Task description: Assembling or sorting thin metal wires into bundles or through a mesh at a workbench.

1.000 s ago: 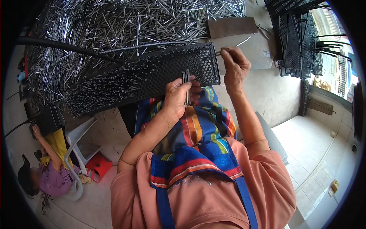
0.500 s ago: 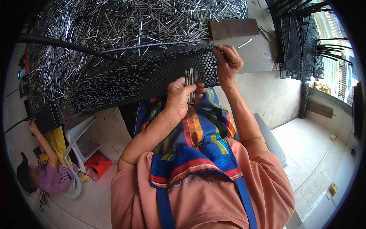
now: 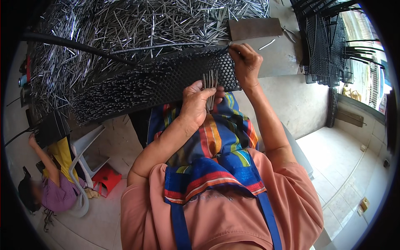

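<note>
My left hand [image 3: 196, 102] is closed round a small bundle of thin grey strips [image 3: 211, 83], held upright at the near edge of a black perforated panel [image 3: 166, 85]. Rows of short dark strips stick out of the panel's left and middle parts. Its right end shows open holes with light coming through. At the panel's far right corner my right hand [image 3: 247, 64] is closed, fingertips pinched together against the edge. Whatever lies between those fingertips is hidden or too small to make out. The panel's near edge lies over my striped apron [image 3: 212, 137].
A large heap of loose metal strips [image 3: 137, 25] covers the bench behind the panel. Behind its right end lie a brown plate [image 3: 255, 29], pliers [image 3: 288, 34] and a single strip [image 3: 266, 44]. Black mesh panels [image 3: 325, 50] hang at far right. Another person [image 3: 60, 193] sits at left.
My right hand has shifted slightly left and away from me along the panel's end. The strips in my left hand are fanned a little wider. The panel has barely moved.
</note>
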Demonstrator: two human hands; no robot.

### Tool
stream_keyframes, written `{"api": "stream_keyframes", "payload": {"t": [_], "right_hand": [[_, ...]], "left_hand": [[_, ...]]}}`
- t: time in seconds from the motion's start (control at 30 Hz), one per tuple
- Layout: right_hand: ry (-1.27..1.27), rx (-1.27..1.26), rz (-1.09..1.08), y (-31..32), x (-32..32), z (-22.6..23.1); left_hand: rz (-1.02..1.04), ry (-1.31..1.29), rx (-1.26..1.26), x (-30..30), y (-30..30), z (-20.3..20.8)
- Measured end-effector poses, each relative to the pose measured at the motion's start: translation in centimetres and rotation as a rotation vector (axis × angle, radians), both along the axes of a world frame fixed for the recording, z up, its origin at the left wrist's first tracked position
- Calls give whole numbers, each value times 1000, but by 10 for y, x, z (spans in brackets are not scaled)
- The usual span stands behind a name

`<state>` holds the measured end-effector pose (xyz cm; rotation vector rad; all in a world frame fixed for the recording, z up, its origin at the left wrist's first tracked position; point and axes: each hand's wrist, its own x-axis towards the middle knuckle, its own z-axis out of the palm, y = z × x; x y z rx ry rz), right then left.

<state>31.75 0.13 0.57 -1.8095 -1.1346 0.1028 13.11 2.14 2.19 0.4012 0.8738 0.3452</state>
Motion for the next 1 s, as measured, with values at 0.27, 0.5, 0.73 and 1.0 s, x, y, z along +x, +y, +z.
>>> {"api": "stream_keyframes", "payload": {"t": [0.27,0.5,0.73,1.0], "right_hand": [[-183,-112,44,-17,0,1],[-222,-129,102,3,0,23],[-476,-359,286,21,17,18],[-521,-135,354,25,12,21]], "left_hand": [[-12,-18,-29,1,0,-2],[-45,-32,14,-2,1,-11],[-38,-21,-10,-5,3,-13],[-23,-28,-31,-9,6,-14]]}}
